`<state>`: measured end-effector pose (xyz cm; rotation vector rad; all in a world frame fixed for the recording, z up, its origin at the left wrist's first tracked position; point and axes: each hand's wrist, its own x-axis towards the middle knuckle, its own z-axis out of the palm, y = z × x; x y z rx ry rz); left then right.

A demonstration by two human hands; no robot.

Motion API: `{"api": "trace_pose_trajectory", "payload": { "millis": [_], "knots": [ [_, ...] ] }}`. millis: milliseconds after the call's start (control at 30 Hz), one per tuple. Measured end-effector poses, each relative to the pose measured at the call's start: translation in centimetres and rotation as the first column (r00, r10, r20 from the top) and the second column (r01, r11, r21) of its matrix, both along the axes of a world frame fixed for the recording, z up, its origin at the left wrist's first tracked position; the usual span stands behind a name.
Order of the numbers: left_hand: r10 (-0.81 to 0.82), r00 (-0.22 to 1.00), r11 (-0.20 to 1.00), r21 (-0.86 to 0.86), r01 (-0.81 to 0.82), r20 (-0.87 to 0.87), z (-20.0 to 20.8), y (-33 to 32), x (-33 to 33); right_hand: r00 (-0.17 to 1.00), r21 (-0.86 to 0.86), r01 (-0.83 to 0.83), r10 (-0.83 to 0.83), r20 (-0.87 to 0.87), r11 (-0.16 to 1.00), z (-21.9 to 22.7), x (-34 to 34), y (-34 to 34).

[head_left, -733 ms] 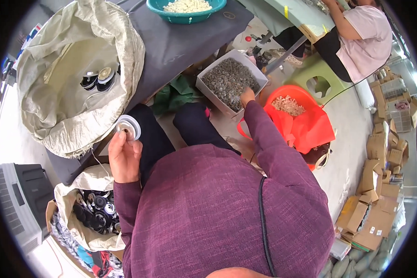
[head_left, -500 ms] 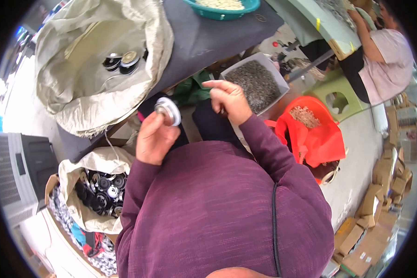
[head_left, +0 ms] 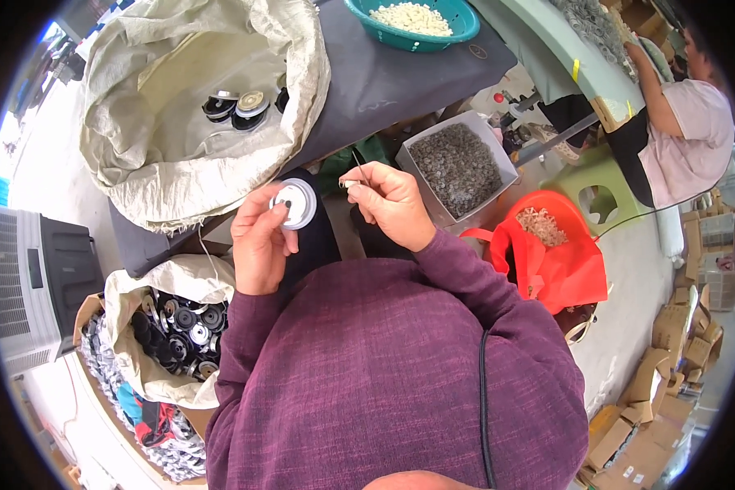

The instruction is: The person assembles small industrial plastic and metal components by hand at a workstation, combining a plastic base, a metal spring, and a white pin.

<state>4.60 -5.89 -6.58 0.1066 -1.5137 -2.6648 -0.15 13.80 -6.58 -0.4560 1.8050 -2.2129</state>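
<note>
A small pale piece, too small to identify, could drop, since the right hand pinches it only by the fingertips. The left hand clamps a round white disc with a grey rim at its lower-left edge; a loose thumb could let it tilt. Both hands are raised above the lap, apart, the disc between them.
</note>
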Motion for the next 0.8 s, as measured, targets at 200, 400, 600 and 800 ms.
{"api": "trace_pose_trajectory", "payload": {
  "millis": [200,400,600,800],
  "knots": [
    [-0.212,0.971,0.945,-0.228,0.233,0.115,0.3,1.7,-0.2,0.777,0.322,0.138,0.099,-0.622,0.937,0.8,0.0,-0.8],
    [0.005,0.999,0.991,-0.131,0.000,0.036,-0.3,0.3,0.3,1.000,0.094,0.022,-0.024,0.015,0.995,3.0,-0.9,-0.6],
    [-0.183,0.983,0.975,0.127,0.183,-0.015,-1.2,-0.9,0.7,0.940,0.068,0.342,-0.341,-0.031,0.937,7.1,-15.7,4.1],
    [-0.159,0.987,0.957,0.251,0.146,0.035,-0.7,-1.4,0.4,0.970,0.200,0.202,-0.167,-0.179,0.959,9.3,-13.3,0.5]
  ]
}}
